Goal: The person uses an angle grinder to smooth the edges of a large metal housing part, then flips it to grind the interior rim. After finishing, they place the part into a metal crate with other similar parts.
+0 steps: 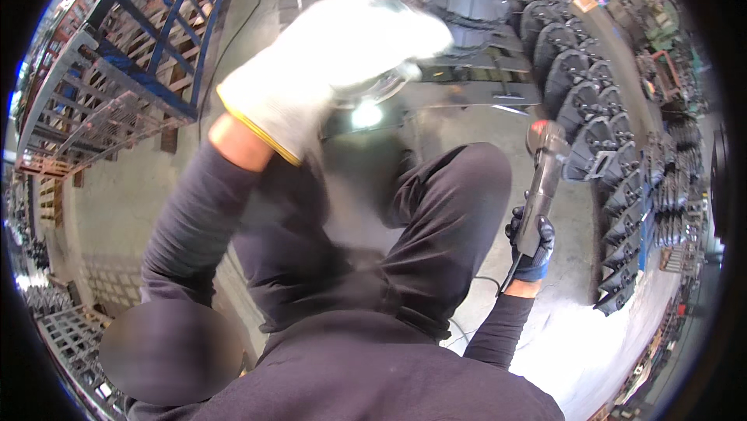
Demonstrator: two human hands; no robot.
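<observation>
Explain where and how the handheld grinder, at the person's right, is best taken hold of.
Probably by the rear of the grinder's long, slim body, coming from the person's side with the fingers wrapped around it. The body is narrow enough to close around, and its wider head points away from the person. The gloved right hand holds it near that rear end.

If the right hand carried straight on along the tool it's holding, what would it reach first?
Past the angle grinder in the right hand, probably the row of dark metal parts on the floor, though depth is unclear and it may pass above them.
</observation>
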